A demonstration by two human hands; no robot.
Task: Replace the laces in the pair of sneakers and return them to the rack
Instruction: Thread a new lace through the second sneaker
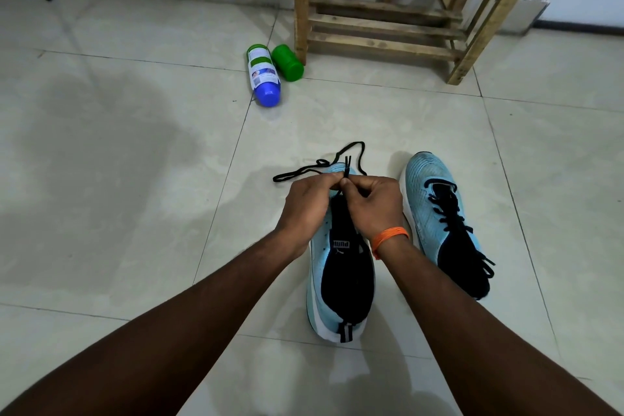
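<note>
Left grip (305, 203) and right grip (373, 203) both pinch the lace (346, 167) tips tight, with the sneaker (344, 280) right under them. The slack looping just beyond could tangle, or a tip could slip out mid-thread, I reckon.

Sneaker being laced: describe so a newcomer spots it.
From the wooden rack, come toward the camera to two light-blue sneakers. The sneaker being laced lies under the left hand and right hand, which pinch its loose black lace; the other sneaker is fully laced.

The near sneaker (319, 280) bears PUMA on its tongue
</note>
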